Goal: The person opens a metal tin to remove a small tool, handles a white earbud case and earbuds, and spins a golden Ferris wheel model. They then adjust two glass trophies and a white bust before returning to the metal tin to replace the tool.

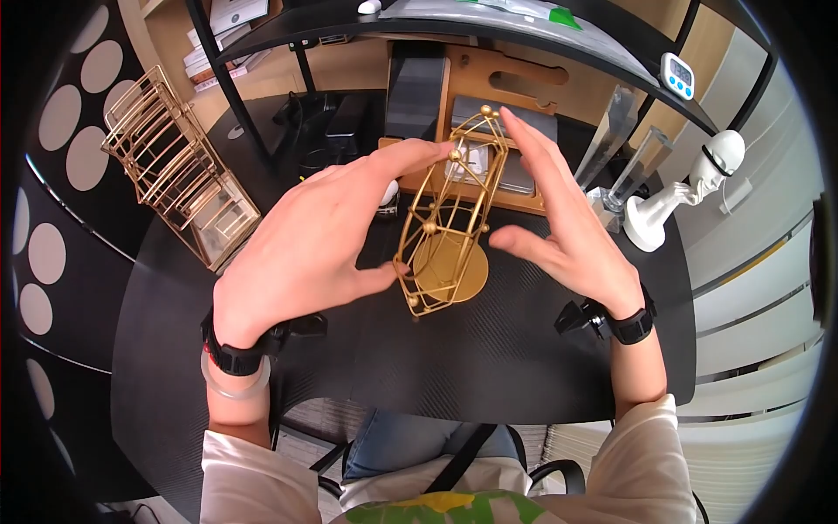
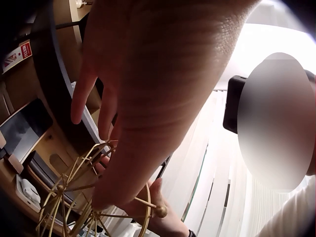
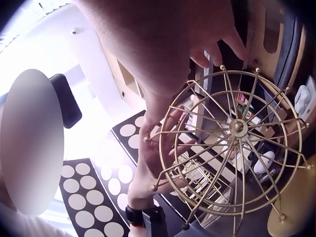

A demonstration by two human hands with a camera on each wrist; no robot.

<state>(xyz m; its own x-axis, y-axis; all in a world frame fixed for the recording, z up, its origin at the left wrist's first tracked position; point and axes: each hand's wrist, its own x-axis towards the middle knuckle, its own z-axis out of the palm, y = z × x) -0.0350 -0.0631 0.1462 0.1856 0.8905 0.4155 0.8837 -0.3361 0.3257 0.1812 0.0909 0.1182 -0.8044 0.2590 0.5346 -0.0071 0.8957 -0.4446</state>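
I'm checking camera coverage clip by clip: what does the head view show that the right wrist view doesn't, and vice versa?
Only the head view: the white head sculpture, the small white timer and the jeans below the desk.

Only the right wrist view: the black device beside the blurred oval, and the gold wheel nearly face-on.

Both: that wheel, its round gold base, the left hand, the right hand and the dotted panel.

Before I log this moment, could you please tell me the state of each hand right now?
Left hand: open, beside the gold wheel; whether it touches cannot be told.
Right hand: open, beside the gold wheel, holding nothing.
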